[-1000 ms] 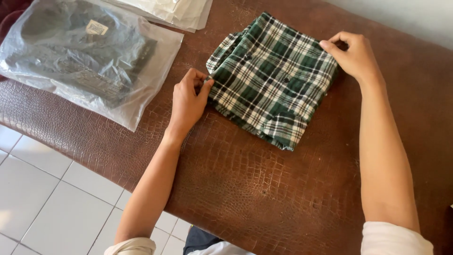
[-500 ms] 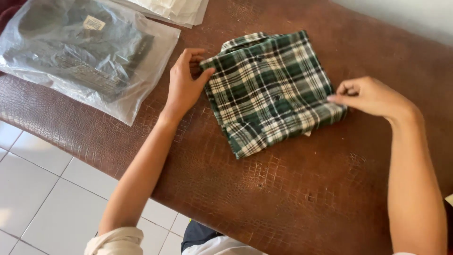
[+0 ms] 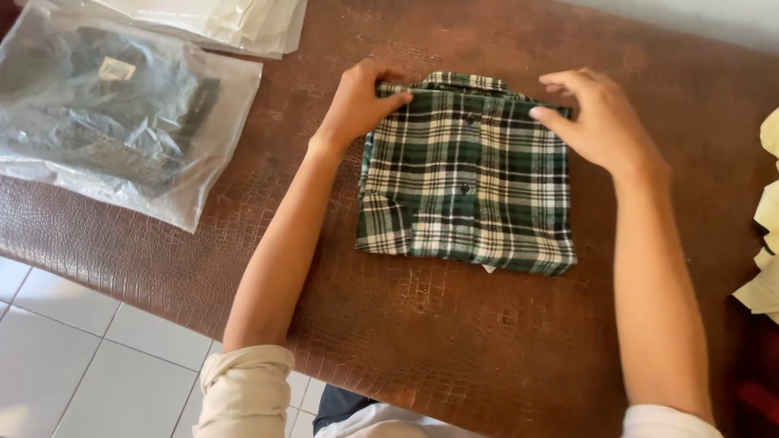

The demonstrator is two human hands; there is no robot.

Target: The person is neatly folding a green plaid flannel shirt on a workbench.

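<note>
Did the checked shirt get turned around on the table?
Yes. The checked shirt has turned from lying slanted to square with the table edge, collar now away from the person, both hands at its top corners.
</note>
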